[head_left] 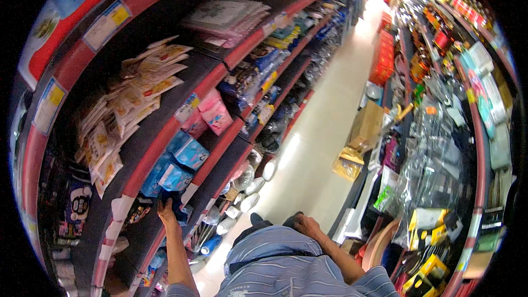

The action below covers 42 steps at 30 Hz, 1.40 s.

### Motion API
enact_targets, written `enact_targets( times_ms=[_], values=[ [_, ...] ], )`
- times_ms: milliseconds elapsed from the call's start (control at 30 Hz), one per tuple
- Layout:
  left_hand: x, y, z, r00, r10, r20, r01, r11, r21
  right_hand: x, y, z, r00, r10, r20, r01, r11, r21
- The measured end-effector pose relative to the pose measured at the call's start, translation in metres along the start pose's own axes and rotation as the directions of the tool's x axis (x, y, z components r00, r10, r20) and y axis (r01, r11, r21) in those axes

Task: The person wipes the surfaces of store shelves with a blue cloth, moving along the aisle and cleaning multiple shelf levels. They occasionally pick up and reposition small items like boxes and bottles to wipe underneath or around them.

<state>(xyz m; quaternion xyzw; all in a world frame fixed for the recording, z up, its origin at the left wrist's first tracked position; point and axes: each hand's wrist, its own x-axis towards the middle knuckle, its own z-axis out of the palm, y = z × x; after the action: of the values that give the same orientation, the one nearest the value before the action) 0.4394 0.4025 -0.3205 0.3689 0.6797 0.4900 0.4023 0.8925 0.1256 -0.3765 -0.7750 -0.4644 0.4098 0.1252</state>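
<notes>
At the edge of a lower shelf on the left, my left hand (166, 213) is closed at the side of a dark blue packet (174, 202). Light blue packs (176, 176) sit just above it, stacked on the same shelf. Pink packs (215, 111) stand farther along. My right hand (308, 224) hangs by my waist over the aisle, its fingers curled. Something dark shows at those fingertips, too small to make out.
Flat packets (118, 115) lean in a row on the upper left shelf. White bottles (250, 202) line the bottom left. On the right, a cardboard box (366, 126) and a yellow-wrapped pack (347, 164) jut toward the aisle floor (313, 148). Clear plastic goods (432, 159) fill the right shelves.
</notes>
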Motion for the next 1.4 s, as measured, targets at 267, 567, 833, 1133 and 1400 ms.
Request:
enact_targets(
  times_ms=[267, 567, 833, 1133, 1400],
  values=[
    [-0.053, 0.051, 0.009, 0.996, -0.047, 0.069, 0.075, 0.873, -0.481, 0.05, -0.001, -0.048, 0.987, -0.145, 0.069, 0.145, 0.989, 0.009],
    [-0.121, 0.062, 0.0, 0.92, -0.383, -0.086, 0.189, 0.624, -0.758, 0.086, 0.03, -0.071, 0.954, -0.153, 0.258, 0.073, 0.953, 0.293],
    [-0.179, 0.062, -0.002, 0.936, -0.352, -0.008, 0.19, 0.523, -0.831, 0.088, 0.036, -0.093, 0.919, -0.173, 0.355, 0.079, 0.961, 0.264],
    [-0.224, 0.088, 0.014, 0.926, -0.376, -0.027, 0.203, 0.556, -0.806, 0.1, 0.005, -0.116, 0.864, -0.111, 0.49, -0.07, 0.939, 0.336],
    [-0.232, 0.128, 0.076, 0.941, -0.183, 0.285, 0.332, 0.666, -0.668, 0.084, -0.129, -0.151, 0.638, -0.444, 0.629, 0.092, 0.855, 0.51]
  ],
)
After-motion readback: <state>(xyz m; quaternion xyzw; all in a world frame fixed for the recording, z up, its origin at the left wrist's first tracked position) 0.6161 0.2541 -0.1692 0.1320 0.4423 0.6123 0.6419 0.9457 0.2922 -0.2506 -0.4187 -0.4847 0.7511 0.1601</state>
